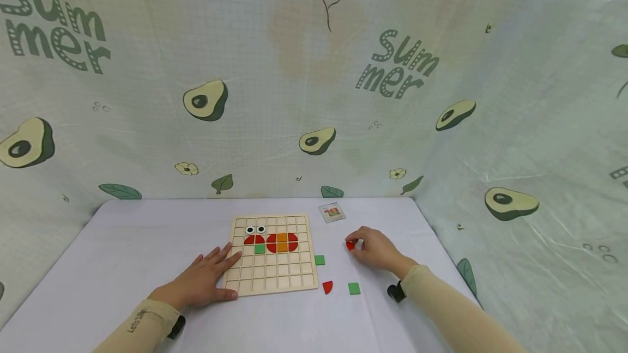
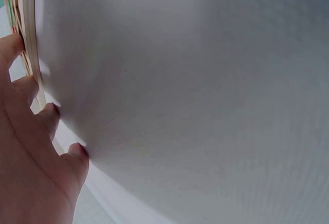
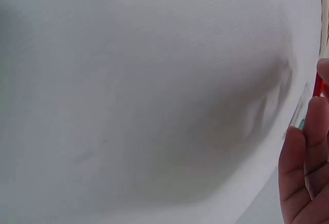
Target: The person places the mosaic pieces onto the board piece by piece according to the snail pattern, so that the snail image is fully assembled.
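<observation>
A square wooden grid board [image 1: 276, 277] lies on the white table, with red, orange and green pieces and two eye pieces set in its upper cells. My left hand [image 1: 202, 278] rests with spread fingers on the board's left edge and the cloth beside it; the left wrist view shows fingertips along the wooden rim [image 2: 30, 34]. To the right of the board, my right hand [image 1: 376, 249] pinches a red piece [image 1: 350, 245] between thumb and fingers. In the right wrist view, only a sliver of that red piece [image 3: 317, 85] shows by the fingertips.
A small picture card [image 1: 332, 212] lies beyond the board's right corner. One green square [image 1: 320, 260] is by the board's right edge, another green square [image 1: 354, 288] nearer the front. Between them and the board lies a red quarter-round piece [image 1: 327, 287]. A patterned curtain hangs behind the table.
</observation>
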A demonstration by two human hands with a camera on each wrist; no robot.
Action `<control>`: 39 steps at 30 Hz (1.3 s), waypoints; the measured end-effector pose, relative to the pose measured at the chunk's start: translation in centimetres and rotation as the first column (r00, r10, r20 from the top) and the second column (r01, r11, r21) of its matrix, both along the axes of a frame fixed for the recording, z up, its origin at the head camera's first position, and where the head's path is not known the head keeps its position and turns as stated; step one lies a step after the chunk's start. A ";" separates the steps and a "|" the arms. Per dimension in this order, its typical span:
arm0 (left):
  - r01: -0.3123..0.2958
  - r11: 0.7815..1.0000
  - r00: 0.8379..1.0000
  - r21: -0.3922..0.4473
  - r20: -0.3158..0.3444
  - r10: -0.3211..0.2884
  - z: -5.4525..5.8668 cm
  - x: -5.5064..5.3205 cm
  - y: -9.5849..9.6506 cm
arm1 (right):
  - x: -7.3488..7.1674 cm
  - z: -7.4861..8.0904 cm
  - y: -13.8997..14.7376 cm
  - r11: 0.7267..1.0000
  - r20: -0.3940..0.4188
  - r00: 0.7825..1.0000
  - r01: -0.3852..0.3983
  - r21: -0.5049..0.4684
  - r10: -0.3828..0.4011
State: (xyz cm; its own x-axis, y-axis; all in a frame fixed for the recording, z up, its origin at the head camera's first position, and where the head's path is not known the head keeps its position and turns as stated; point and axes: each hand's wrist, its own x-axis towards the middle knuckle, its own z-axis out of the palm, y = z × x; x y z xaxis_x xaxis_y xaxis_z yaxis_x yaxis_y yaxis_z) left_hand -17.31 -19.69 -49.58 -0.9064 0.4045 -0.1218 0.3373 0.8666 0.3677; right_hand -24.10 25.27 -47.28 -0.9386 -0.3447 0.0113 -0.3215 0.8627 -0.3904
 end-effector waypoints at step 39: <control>0.021 0.999 1.000 0.029 -0.004 -0.021 0.3 0.2 -0.4 | 0.0 0.1 -19.5 0.935 -0.020 0.935 -0.354 -0.017 0.354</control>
